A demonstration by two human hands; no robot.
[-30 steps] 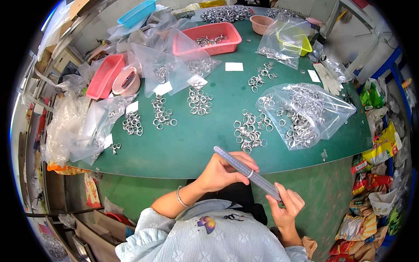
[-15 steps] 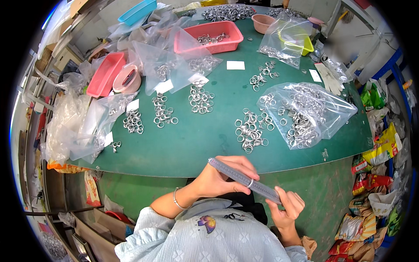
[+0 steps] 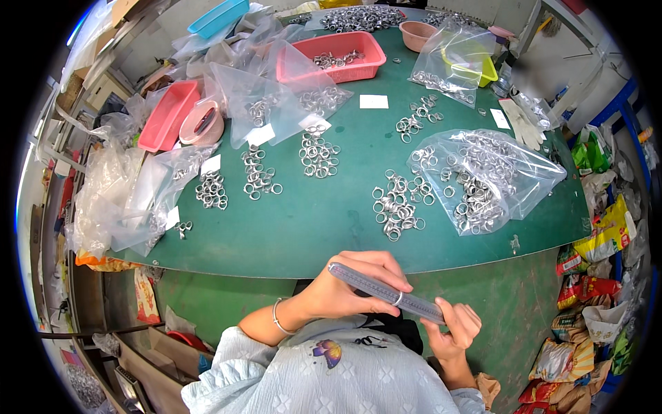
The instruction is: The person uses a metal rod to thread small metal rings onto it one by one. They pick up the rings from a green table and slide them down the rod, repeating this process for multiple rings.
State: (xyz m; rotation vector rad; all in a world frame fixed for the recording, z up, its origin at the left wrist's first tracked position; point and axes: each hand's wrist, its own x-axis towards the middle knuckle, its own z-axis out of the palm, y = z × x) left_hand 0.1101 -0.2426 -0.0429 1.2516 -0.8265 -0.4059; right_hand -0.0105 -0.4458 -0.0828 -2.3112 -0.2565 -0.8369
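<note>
A grey ring mandrel with a marked scale (image 3: 366,285) slants across in front of me, its left end higher than its right. Round its shaft sits a silver ring (image 3: 398,298), right of the middle. My left hand (image 3: 348,286) is wrapped round the mandrel's left part, the thumb below and the fingertips above, close to the ring. With thumb and fingers closed, my right hand (image 3: 453,326) grips the lower right end. Beyond my hands, on the green table (image 3: 310,228), lies a loose pile of silver rings (image 3: 396,207).
A clear bag of rings (image 3: 483,179) lies right of that pile. Smaller ring piles (image 3: 319,153) with white paper slips (image 3: 260,134) and plastic bags (image 3: 114,186) spread leftward. Farther back are a pink basket (image 3: 365,69) and a white glove (image 3: 520,124). Packed bags (image 3: 562,355) line the right side.
My left hand and the mandrel's left end have dropped slightly, and the ring appears a little lower and farther right. My right hand has barely moved.
</note>
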